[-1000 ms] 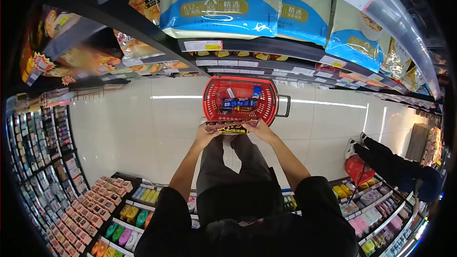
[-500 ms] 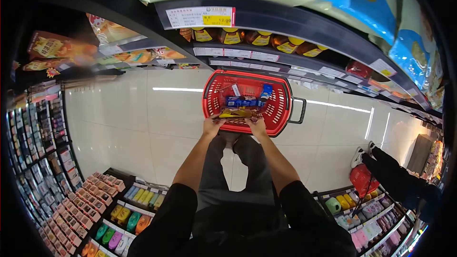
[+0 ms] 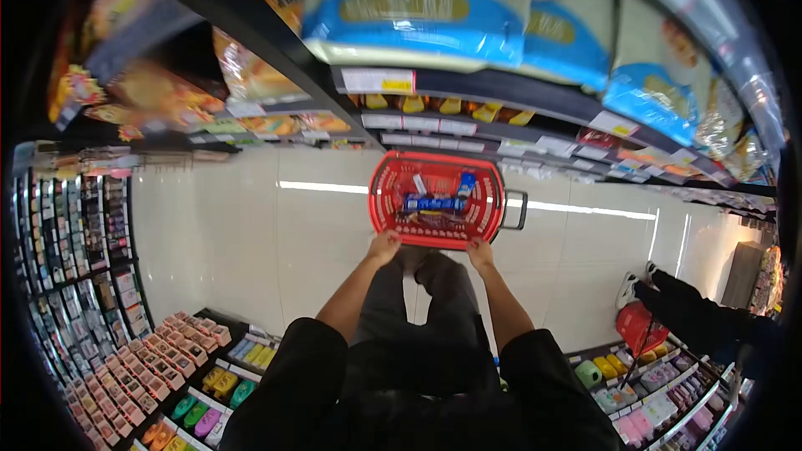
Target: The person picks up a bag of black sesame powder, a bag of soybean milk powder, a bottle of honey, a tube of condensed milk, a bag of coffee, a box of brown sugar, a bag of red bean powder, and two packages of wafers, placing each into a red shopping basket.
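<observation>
A red shopping basket with a black handle out to its right is in front of my legs. Inside it lie blue packages, one more blue pack at the right, and a dark brown package nearest me. My left hand has its fingers closed on the basket's near rim at the left corner. At the near right corner, my right hand is closed on the same rim.
Shelves with large white-and-blue bags and yellow-labelled bottles stand ahead. Snack bags hang at the upper left. Display racks are at the lower left. At the right, another person stands beside a red basket.
Both hands have let go of the yellow-brown package, which now lies in the basket, and have moved outward and back to the near rim. The view has tilted up toward the shelves.
</observation>
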{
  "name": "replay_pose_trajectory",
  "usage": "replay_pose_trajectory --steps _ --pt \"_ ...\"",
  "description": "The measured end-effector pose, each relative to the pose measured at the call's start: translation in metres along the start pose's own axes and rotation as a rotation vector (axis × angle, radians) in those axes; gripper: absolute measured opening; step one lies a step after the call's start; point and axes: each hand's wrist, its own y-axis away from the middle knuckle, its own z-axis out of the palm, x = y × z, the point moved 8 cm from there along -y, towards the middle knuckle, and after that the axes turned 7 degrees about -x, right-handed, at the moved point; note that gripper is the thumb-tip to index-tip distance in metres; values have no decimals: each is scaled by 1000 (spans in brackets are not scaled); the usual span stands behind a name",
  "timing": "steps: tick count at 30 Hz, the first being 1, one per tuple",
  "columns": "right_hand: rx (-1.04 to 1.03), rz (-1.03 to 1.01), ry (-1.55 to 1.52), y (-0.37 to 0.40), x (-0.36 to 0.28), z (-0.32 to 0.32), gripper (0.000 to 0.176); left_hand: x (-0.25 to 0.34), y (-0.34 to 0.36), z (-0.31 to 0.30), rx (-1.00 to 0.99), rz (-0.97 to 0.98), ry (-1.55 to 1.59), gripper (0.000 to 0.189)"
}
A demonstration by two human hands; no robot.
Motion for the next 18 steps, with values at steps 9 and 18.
replay_pose_trajectory --steps 9,18 --pt "-189 -28 76 88 47 -60 17 96 175 -60 -29 132 252 17" --pt "-201 196 -109 128 -62 -8 17 -87 254 -160 173 -237 493 27"
